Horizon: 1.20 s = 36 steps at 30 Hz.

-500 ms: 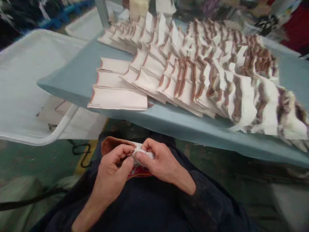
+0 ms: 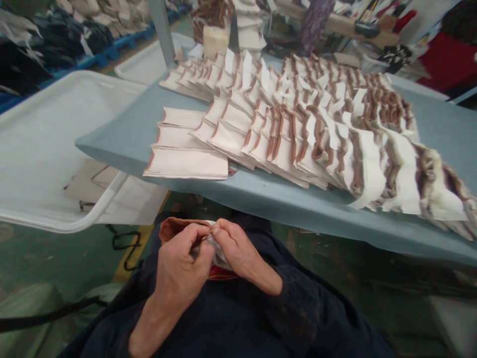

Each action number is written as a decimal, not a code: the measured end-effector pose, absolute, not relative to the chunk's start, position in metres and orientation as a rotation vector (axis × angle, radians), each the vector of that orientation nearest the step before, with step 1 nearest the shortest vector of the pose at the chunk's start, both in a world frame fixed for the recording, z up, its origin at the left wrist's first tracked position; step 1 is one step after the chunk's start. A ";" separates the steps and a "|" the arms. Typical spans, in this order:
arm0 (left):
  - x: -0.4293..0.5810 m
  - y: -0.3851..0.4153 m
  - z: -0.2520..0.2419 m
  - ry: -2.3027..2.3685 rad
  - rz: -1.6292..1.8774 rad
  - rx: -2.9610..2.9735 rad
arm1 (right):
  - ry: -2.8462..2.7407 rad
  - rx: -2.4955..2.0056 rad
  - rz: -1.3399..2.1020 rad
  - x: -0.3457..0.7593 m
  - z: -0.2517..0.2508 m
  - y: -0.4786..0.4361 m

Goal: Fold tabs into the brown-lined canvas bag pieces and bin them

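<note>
Above my lap, my left hand [image 2: 184, 261] pinches a folded piece of brown and white fabric [image 2: 172, 227] between thumb and fingers. My right hand [image 2: 242, 251] is closed at the edge of the same fabric, its fingertips meeting those of the left. Some small thin thing shows between the fingertips, too small to name. White cloth hangs below the fingers, and a red and yellow strip shows under it. On the table ahead lie overlapping rows of folded white pieces [image 2: 190, 163] with brown edges.
The blue-grey covered table [image 2: 115, 136] runs across in front, its near edge just beyond my hands. A white plastic bin [image 2: 70, 224] stands at the left. A metal post [image 2: 161, 35] rises behind it. At the far right a person in red [image 2: 449, 47] is partly visible.
My right hand has shifted slightly, its fingertips now pinching right against the left ones at the fabric's upper edge. The view has tilted up, showing more of the background.
</note>
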<state>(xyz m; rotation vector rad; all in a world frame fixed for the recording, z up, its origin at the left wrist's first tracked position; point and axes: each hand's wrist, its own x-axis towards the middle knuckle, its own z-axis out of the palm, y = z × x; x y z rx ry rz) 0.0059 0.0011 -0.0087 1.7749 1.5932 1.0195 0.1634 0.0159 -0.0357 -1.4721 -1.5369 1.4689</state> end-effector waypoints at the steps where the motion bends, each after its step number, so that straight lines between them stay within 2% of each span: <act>1: 0.004 0.004 -0.008 1.570 1.008 1.759 | -1.561 -1.492 1.445 0.163 -0.035 0.019; 5: -0.010 0.016 0.004 1.411 0.936 1.643 | -1.652 -1.526 1.308 0.174 -0.021 0.031; 8: -0.020 0.022 0.019 1.320 0.906 1.587 | -1.712 -1.429 1.074 0.191 -0.002 0.040; 16: -0.027 0.020 0.064 1.154 0.847 1.835 | -2.196 -0.627 0.689 0.196 0.045 0.051; 23: -0.032 -0.001 0.062 1.239 0.830 1.952 | -2.379 -0.625 0.535 0.187 0.050 0.054; 26: -0.032 -0.007 0.058 1.235 0.910 2.003 | -2.423 -0.648 0.604 0.185 0.048 0.051; 29: -0.031 -0.011 0.055 1.214 1.032 2.105 | -2.416 -0.701 0.825 0.184 0.050 0.048; 36: -0.035 -0.015 0.020 1.000 1.241 2.351 | -2.053 -0.939 1.741 0.187 0.069 0.046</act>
